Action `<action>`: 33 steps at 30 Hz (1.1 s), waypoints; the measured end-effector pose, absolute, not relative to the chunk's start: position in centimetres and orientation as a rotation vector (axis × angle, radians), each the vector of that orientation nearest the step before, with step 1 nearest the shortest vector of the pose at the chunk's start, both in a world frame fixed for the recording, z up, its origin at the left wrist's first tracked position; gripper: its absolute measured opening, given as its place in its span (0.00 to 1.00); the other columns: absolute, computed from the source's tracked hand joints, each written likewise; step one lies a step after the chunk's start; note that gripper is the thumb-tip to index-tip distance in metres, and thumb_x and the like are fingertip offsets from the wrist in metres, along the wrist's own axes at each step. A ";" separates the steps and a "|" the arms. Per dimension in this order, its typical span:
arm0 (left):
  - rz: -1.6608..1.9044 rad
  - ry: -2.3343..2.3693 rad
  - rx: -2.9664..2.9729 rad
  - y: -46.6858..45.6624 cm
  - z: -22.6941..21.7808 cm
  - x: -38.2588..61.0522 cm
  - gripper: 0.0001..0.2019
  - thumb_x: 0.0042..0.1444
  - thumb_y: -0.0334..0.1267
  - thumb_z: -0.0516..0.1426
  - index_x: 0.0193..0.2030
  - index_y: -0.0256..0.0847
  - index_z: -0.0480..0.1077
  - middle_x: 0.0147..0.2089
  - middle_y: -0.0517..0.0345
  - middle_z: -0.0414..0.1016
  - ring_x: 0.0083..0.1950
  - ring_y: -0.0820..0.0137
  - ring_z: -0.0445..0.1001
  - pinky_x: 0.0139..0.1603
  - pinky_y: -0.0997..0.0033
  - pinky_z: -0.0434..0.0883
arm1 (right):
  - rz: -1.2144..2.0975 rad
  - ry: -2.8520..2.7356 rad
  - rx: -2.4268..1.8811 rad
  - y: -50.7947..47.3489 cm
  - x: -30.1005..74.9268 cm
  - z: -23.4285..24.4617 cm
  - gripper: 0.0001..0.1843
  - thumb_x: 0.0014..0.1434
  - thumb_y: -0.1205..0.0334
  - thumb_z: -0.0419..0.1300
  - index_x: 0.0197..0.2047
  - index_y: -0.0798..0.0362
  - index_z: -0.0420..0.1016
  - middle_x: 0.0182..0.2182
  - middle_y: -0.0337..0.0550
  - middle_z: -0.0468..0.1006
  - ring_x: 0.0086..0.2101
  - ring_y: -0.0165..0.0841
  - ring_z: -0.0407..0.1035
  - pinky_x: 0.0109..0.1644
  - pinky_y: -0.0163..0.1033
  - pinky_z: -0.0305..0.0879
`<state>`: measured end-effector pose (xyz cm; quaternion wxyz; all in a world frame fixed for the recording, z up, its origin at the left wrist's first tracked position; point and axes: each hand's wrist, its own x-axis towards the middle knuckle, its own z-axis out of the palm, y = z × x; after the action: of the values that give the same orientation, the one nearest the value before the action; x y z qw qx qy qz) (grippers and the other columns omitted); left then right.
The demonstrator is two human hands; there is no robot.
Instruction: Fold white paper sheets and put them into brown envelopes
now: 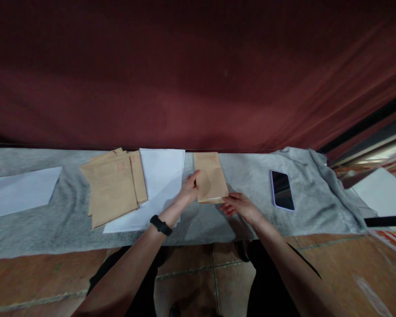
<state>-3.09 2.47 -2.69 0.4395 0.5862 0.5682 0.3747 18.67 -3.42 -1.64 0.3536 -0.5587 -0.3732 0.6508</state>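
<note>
A brown paper envelope (211, 178) with faint red print at its far end lies on the grey cloth in front of me. My left hand (189, 188) grips its left edge, thumb on top and the other fingers mostly hidden. At the near right corner, my right hand (239, 206) pinches the envelope between thumb and fingers, close to a thin white strip along the near edge. To the left, several more brown envelopes (114, 189) overlap in a pile, partly covering a stack of white paper (163, 176).
A phone in a light purple case (282, 190) rests on the grey cloth (251, 171) to the right. Another white sheet (23, 189) lies at the far left. Behind stands a dark red fabric surface (198, 88). Brown floor tiles (201, 273) show below the cloth's near edge.
</note>
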 end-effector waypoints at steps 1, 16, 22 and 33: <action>0.902 1.484 1.570 2.1 -2.6 -2.8 0.35 0.48 0.24 0.54 0.66 0.37 0.67 0.59 0.45 0.72 0.58 0.57 0.73 0.60 0.55 0.71 | 1.702 -0.963 -1.478 -3.4 18.6 -1.7 0.12 0.50 0.55 0.71 0.30 0.55 0.78 0.21 0.45 0.82 0.18 0.30 0.71 0.20 0.32 0.68; 0.434 1.074 2.717 -5.3 -3.2 0.4 0.30 0.71 0.51 0.48 0.74 0.38 0.53 0.77 0.46 0.51 0.78 0.58 0.47 0.76 0.49 0.39 | 1.338 -1.602 -1.808 -2.2 21.6 -1.1 0.22 0.63 0.45 0.55 0.28 0.54 0.77 0.21 0.44 0.79 0.22 0.32 0.70 0.27 0.36 0.65; 0.338 1.079 2.805 -5.5 -4.0 0.9 0.29 0.70 0.50 0.49 0.69 0.30 0.61 0.72 0.39 0.61 0.75 0.59 0.55 0.76 0.55 0.43 | 0.773 -2.026 -1.405 -1.7 17.6 -3.2 0.30 0.71 0.44 0.43 0.65 0.51 0.70 0.66 0.50 0.69 0.65 0.39 0.61 0.70 0.52 0.55; 0.368 1.135 2.778 -6.8 -3.7 -0.2 0.28 0.70 0.49 0.50 0.68 0.30 0.61 0.71 0.37 0.63 0.74 0.59 0.59 0.74 0.57 0.53 | 0.394 -2.482 -1.520 -0.2 17.7 -4.3 0.33 0.74 0.48 0.33 0.76 0.51 0.48 0.75 0.45 0.46 0.73 0.35 0.41 0.75 0.51 0.41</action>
<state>-0.23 -6.81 -3.71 0.0589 0.9172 0.3749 0.1215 17.74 -0.20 -4.30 0.1020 -0.5147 -0.8408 0.1333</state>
